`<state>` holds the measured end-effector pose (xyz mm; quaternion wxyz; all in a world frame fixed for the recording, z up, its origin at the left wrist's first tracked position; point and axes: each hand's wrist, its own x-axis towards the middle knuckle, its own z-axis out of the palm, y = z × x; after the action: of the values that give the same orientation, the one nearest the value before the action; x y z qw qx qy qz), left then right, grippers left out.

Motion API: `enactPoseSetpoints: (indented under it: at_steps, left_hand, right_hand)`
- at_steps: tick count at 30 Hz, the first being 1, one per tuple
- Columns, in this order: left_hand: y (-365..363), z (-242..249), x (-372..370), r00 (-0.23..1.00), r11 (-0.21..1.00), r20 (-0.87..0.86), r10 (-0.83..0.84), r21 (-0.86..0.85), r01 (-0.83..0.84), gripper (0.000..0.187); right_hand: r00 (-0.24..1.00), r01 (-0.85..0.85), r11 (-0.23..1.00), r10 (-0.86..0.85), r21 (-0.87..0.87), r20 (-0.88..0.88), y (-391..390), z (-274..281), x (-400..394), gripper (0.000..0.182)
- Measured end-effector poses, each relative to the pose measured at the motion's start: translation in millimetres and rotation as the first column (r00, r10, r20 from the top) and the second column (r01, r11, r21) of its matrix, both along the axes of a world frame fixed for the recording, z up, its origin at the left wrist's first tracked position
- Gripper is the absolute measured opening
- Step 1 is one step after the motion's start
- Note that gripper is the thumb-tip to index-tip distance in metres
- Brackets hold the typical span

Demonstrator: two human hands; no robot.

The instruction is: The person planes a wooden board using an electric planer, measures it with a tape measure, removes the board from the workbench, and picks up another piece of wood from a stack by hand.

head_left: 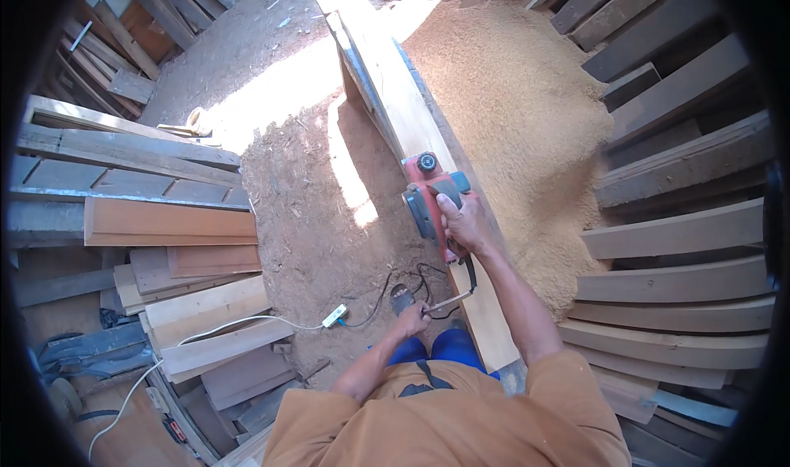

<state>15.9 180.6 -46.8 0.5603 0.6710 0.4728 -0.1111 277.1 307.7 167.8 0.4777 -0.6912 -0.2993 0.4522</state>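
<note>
A red and dark-grey electric hand planer (432, 204) rests on a long pale board (409, 109). My right hand (464, 223) is closed round the planer's rear handle, thumb on top. From the back of the planer the power cord (473, 279) bends down toward my left hand (411, 319), which is closed on a stretch of it in front of my lap. The board runs away from my body along a narrow wooden bench (352, 88).
Sawdust and shavings (518, 121) are heaped right of the board. Stacked planks (675, 241) line the right side, with more boards (173, 220) at left. A white extension socket (335, 315) lies on the ground, its white cable (222, 332) trailing left.
</note>
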Motion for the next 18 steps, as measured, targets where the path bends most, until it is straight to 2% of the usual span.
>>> enactPoseSetpoints:
  at_steps: [3,6,7,8,11,12,15,16,18]
  left_hand:
    - [28,2,0,0.998,0.999,0.046,0.044,0.019,-0.045,0.028]
    - [51,-6,11,0.993,0.992,0.007,0.121,0.024,-0.122,0.025]
    - [60,13,16,0.989,0.989,-0.007,0.147,0.014,-0.147,0.024]
    - [67,32,22,0.984,0.985,-0.065,0.163,-0.038,-0.166,0.033]
    - [69,9,29,0.959,0.960,0.054,0.279,-0.002,-0.279,0.047]
    - [73,9,30,0.972,0.969,0.026,0.233,0.074,-0.234,0.056]
    - [95,-8,39,0.927,0.925,0.154,0.342,0.118,-0.361,0.057]
    - [111,-19,40,0.938,0.942,0.097,0.331,0.027,-0.335,0.055]
    - [148,-39,41,0.931,0.934,0.076,0.356,-0.048,-0.354,0.053]
  right_hand:
    - [0.999,-0.004,0.995,-0.001,0.096,0.053,24,-8,4,0.048]
    - [0.991,-0.096,0.995,0.099,-0.032,0.086,52,-15,17,0.059]
    - [0.991,-0.097,0.995,0.098,-0.013,0.092,60,-15,18,0.060]
    - [0.990,-0.098,0.995,0.097,0.004,0.103,69,-16,19,0.060]
    - [0.991,-0.100,0.992,0.093,0.072,0.093,95,-25,24,0.061]
    - [0.993,-0.093,0.991,0.086,0.094,0.078,102,-24,23,0.061]
    - [0.993,-0.115,0.993,0.115,0.025,0.012,129,-21,32,0.060]
    - [0.992,-0.124,0.992,0.124,0.009,0.000,138,-11,36,0.061]
    - [0.990,-0.140,0.990,0.139,-0.037,-0.026,155,-1,40,0.063]
